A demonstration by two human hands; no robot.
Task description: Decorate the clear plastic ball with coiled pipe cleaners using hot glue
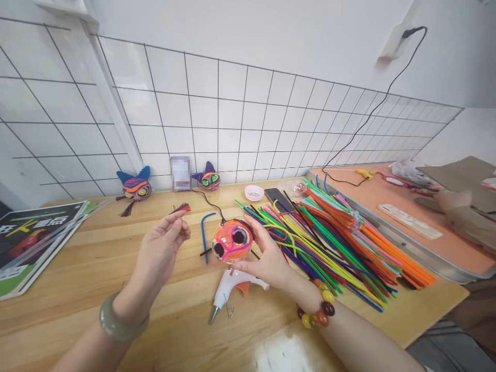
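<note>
My right hand [267,253] is wrapped round the right side of a clear ball decorated with pink, orange and black pipe cleaners [228,235]. A dark cord [209,199] rises from the ball's top. Left of the ball, my left hand [165,243] is raised with thumb and fingertips pinched together; what they hold, if anything, is too small to make out. Just beyond those fingertips is a dark red tassel [181,207]; I cannot tell whether they touch it. Beneath the ball lies a white hot glue gun [227,289], and a bent blue pipe cleaner [203,237] lies between the hands.
Colourful pipe cleaners [329,243] spread across the right side, near a phone [279,200] and pink bowl [254,194]. Two finished ornaments, one blue-eared [134,186], one purple-eared [209,178], stand by the wall. Magazines [39,237] lie left. Another person's hand [449,201] is far right.
</note>
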